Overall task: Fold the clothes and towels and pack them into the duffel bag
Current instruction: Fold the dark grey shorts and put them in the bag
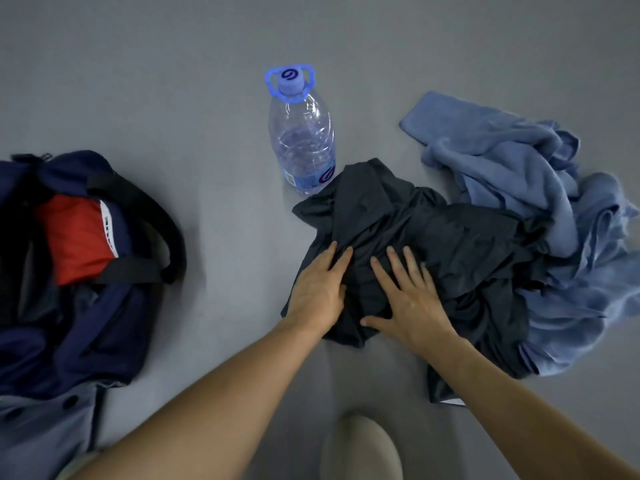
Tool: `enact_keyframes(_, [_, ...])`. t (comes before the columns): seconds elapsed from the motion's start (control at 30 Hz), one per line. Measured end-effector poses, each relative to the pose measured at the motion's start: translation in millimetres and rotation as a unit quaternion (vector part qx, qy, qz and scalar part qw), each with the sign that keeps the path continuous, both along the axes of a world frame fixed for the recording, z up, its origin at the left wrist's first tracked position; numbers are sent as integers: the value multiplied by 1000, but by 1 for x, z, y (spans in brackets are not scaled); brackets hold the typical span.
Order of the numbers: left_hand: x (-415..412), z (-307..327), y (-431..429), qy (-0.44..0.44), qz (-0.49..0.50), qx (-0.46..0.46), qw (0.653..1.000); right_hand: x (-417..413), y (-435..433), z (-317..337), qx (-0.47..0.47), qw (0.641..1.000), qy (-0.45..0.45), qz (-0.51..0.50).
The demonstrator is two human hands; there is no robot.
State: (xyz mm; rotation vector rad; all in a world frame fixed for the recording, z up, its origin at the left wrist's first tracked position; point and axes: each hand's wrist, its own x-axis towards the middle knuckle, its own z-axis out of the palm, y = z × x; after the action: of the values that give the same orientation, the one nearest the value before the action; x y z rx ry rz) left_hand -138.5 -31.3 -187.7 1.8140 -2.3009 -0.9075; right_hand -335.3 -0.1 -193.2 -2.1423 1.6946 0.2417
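Grey floor [173, 81] fills the view and serves as the folding surface. Largest on it is the navy duffel bag [79, 327] at nine o'clock, its mouth open, with a red item [76, 237] already inside and a buttoned grey-blue garment [41, 420] lying against its near edge. At three o'clock a blue towel [519, 161] lies in a loose heap, partly under the dark garment [450, 237] at the centre, which is crumpled and not yet folded. A clear water bottle [301, 140] stands upright at twelve o'clock, touching or just beside the garment's far corner. Both hands rest flat on the near-left part of the dark cloth: the left hand [317, 289] with straight fingers close together, the right hand [412, 306] with straight fingers spread apart, neither gripping anything. The step looks like flattening the garment before the first fold. To do it well, I would draw the cloth toward six o'clock, off the towel and away from the bottle, then sweep the palms outward from the middle so the creases run to the edges, and fold only once the hems and sleeves can be found.
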Motion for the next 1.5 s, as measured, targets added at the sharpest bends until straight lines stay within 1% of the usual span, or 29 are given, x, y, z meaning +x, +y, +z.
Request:
enact_keyframes(0.07, [8,3,5,-22,-9,1,1000,8,15,-10,-15,999,-6,38])
enact_keyframes(0.13, [17,5,15,-48,-36,14,998,17,27,-18,-10,997,16,69])
enact_keyframes(0.2, [26,5,28,-73,-57,30,995,19,33,-21,-39,996,22,71])
enact_keyframes(0.33, [36,6,47,-97,-65,53,992,20,21,-8,-118,992,-52,3])
enact_keyframes(0.4, [38,9,51,-99,-56,79,990,23,13,1,-135,985,-95,-48])
enact_keyframes(0.47, [42,18,51,-80,-27,92,992,30,3,19,-122,978,-152,-78])
enact_keyframes(0.53, [47,39,46,-34,30,63,997,44,-7,49,-86,963,-235,-96])
enact_keyframes(0.6, [50,72,35,18,81,28,996,60,-16,87,-33,941,-315,-122])
enact_keyframes(0.67, [52,114,25,63,115,4,991,74,-27,130,-36,929,-349,-120])
enact_keyframes(0.73, [59,163,19,111,154,-36,981,85,-39,179,-53,923,-370,-93])
enact_keyframes(0.83, [79,237,12,167,217,-100,956,95,-59,255,-99,924,-367,-42])
enact_keyframes(0.9, [98,289,9,168,240,-157,943,101,-65,303,-132,929,-346,-4])
enact_keyframes(0.97, [115,339,8,161,226,-198,940,105,-66,341,-156,937,-311,40])
enact_keyframes(1.07, [136,407,21,151,193,-250,937,121,-57,390,-182,941,-278,69])
enact_keyframes(1.17, [161,450,38,171,220,-286,917,135,-48,413,-205,950,-221,85])
enact_keyframes(1.23, [182,465,53,179,243,-299,905,142,-42,419,-196,956,-209,55])
enact_keyframes(1.33, [214,462,77,175,278,-305,894,157,-37,426,-171,957,-235,11])
enact_keyframes(1.43, [241,446,94,162,315,-289,889,182,-33,435,-140,938,-318,3])
enact_keyframes(1.5, [254,442,97,159,337,-284,884,198,-32,445,-143,919,-367,5])
